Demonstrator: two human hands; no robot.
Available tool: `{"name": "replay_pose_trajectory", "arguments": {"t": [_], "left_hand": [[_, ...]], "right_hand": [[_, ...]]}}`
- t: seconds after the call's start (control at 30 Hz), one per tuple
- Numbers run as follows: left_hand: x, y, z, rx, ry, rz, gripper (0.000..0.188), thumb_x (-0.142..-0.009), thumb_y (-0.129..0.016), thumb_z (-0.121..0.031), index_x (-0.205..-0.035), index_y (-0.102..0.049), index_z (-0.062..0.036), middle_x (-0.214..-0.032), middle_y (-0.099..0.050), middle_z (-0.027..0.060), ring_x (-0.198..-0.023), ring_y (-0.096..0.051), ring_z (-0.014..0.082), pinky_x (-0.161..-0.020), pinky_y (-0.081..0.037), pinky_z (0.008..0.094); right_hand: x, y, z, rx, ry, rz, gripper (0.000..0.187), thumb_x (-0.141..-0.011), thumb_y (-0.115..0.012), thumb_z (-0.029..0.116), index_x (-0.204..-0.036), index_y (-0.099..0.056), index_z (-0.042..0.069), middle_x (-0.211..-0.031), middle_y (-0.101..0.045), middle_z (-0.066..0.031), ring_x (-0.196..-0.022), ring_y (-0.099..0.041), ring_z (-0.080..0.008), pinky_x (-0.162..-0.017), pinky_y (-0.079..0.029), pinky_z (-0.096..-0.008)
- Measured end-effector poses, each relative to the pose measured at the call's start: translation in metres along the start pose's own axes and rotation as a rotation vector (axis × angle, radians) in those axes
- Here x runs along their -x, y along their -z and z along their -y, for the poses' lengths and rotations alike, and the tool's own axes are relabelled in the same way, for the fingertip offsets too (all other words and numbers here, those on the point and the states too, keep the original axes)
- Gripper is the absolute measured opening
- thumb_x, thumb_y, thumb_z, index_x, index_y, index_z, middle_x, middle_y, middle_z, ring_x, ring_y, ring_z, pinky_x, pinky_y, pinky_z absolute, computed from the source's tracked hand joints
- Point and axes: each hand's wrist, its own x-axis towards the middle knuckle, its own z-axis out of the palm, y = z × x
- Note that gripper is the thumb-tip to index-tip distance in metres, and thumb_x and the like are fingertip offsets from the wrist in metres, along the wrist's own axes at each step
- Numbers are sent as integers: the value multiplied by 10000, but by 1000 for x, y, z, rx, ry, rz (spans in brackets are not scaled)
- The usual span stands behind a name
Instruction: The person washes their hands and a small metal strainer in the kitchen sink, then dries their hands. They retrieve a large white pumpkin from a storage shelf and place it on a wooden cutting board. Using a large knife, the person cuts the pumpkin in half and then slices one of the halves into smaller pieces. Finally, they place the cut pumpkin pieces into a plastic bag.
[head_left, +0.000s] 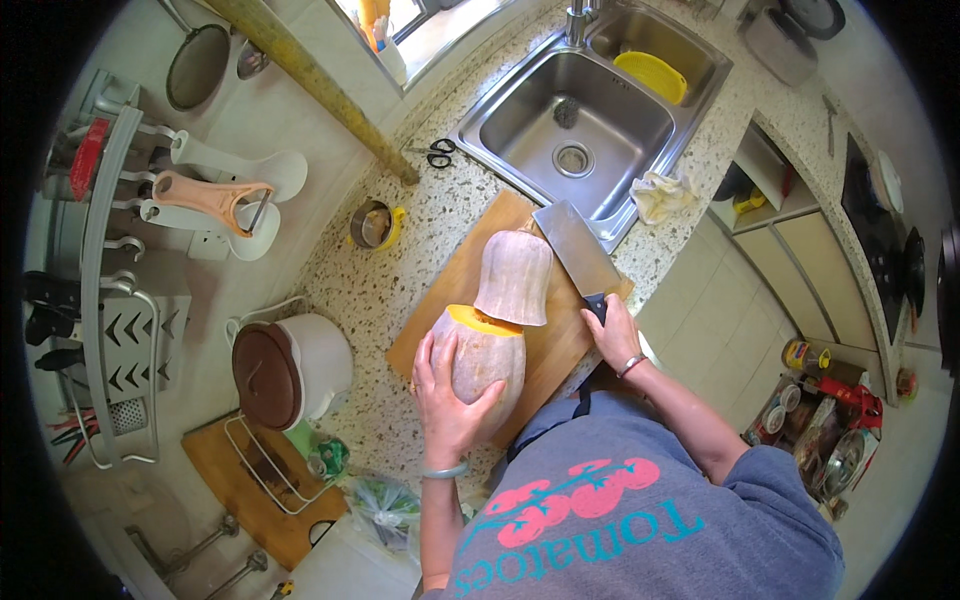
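A pale butternut-type pumpkin lies cut across in two on a wooden cutting board (437, 290). My left hand (447, 393), a bangle at its wrist, grips the nearer pumpkin piece (492, 362), whose orange flesh shows at its far end. The farther pumpkin piece (515, 275) rests just beyond, tilted against that cut end. In my right hand (617, 338) is the dark handle of a cleaver (580, 248). Its broad blade lies flat-looking at the right of the farther piece, reaching toward the sink; whether it touches the board is hard to make out.
Beyond the board is a double steel sink (540, 110) with a yellow basin (650, 78). Scissors (438, 152), a yellow-handled cup (376, 226) and a brown-lidded white pot (290, 368) stand to the left. A crumpled cloth (662, 198) sits by the sink's right corner.
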Motion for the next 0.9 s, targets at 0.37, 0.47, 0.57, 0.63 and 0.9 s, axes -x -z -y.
{"name": "replay_pose_trajectory", "arguments": {"t": [0.37,0.47,0.57,0.63,0.9], "left_hand": [[-11,6,30,174,-10,23,849,-656,-829,-286,-1389,-439,-108,-1445,-360,177,-1326,-360,360,-1096,-300,473],[-13,8,31,172,8,31,846,-661,-826,-284,-1390,-436,-106,-1454,-354,184,-1333,-353,361,-1099,-295,474],[-15,9,34,174,33,28,845,-664,-824,-277,-1393,-433,-106,-1463,-346,187,-1340,-347,359,-1105,-291,471],[-14,10,38,181,56,10,849,-664,-824,-267,-1398,-428,-107,-1466,-345,188,-1342,-349,354,-1109,-290,465],[-14,16,46,280,6,37,912,-629,-851,-233,-1412,-407,-86,-1445,-391,170,-1341,-370,329,-1120,-294,438]], "right_hand": [[-12,5,16,439,152,199,447,-849,-627,469,-915,-574,30,-832,-658,-161,-768,-667,-324,-651,-545,-440],[-15,6,20,476,204,202,483,-843,-618,512,-912,-585,36,-783,-664,-153,-716,-672,-320,-619,-545,-436],[-20,28,40,505,98,356,469,-798,-702,455,-945,-556,34,-944,-660,-162,-848,-666,-299,-671,-546,-412],[-21,46,62,264,254,234,537,-740,-770,375,-1079,-534,34,-1162,-569,-186,-1036,-597,-312,-802,-527,-414],[-45,14,116,78,709,177,935,-600,-853,221,-1416,-398,261,-1526,-207,-180,-1374,-164,-530,-1087,-311,-581]]}}
